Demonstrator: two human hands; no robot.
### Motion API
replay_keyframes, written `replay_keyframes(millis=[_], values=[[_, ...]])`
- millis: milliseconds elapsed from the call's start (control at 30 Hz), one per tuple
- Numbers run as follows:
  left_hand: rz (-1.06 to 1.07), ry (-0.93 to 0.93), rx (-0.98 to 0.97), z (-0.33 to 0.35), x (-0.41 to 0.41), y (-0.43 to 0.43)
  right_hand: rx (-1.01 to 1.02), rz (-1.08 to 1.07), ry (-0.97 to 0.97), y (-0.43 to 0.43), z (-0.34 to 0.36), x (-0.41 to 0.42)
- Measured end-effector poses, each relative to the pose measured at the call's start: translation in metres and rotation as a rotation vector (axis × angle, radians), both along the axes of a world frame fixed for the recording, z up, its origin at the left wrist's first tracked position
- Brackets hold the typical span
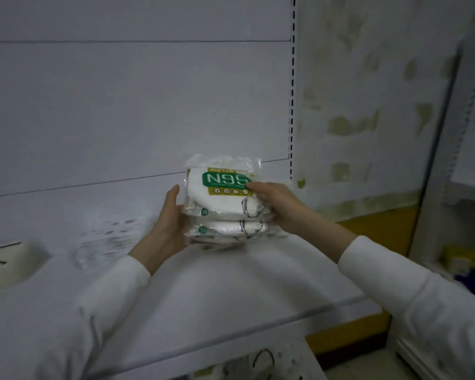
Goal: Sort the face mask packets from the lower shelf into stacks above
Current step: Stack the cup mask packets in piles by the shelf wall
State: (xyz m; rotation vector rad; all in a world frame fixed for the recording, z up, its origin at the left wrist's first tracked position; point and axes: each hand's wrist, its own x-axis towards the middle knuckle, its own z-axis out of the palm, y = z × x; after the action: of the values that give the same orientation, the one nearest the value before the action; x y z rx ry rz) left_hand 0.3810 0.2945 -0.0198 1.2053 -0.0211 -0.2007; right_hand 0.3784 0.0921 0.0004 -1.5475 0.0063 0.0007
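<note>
Sleeved left hand (170,223), right hand (279,205) grasp mask packet stack (220,212) on shelf (231,286); another packet (7,263) far left.

Open room over the shelf (231,283) front, before the N95 stack (225,204). Leftward, clear packets (104,239) and a loose mask (8,261) obstruct; back panel (121,119) close behind.
</note>
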Motion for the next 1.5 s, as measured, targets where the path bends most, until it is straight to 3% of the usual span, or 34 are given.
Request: replay_keyframes(millis=[167,433,533,700,867,1133,1200,1267,1300,1367,1500], values=[[0.072,-0.115,0.080,0.025,0.050,-0.036,0.087,0.028,0.008,-0.027,0.030,0.055],[0.292,-0.066,0.117,0.015,0.089,-0.014,-0.088,0.104,-0.007,-0.009,0.032,0.111],[0.359,-0.015,0.150,0.013,0.096,0.002,-0.053,0.046,-0.044,-0.023,0.029,0.120],[0.283,-0.005,0.179,0.009,0.104,0.005,-0.014,-0.131,-0.032,-0.087,0.016,0.131],[0.226,0.031,0.220,0.003,0.105,-0.002,-0.339,-0.199,-0.012,-0.114,-0.016,0.137],[0.266,0.034,0.402,0.015,0.115,-0.007,-0.502,-0.203,-0.094,-0.085,-0.018,0.151],[0.336,0.036,0.540,0.012,0.118,-0.010,-0.753,-0.238,-0.128,-0.084,-0.024,0.153],[0.424,0.007,0.839,0.010,0.119,-0.013,-0.975,-0.311,-0.236,-0.089,-0.031,0.153],[0.454,-0.039,0.973,0.010,0.118,-0.013,-1.008,-0.316,-0.307,-0.091,-0.034,0.154],[0.457,-0.134,1.039,0.013,0.116,-0.012,-1.027,-0.267,-0.391,-0.094,-0.036,0.157],[0.424,-0.362,1.165,0.020,0.106,-0.006,-1.093,-0.207,-0.358,-0.095,-0.033,0.157]])
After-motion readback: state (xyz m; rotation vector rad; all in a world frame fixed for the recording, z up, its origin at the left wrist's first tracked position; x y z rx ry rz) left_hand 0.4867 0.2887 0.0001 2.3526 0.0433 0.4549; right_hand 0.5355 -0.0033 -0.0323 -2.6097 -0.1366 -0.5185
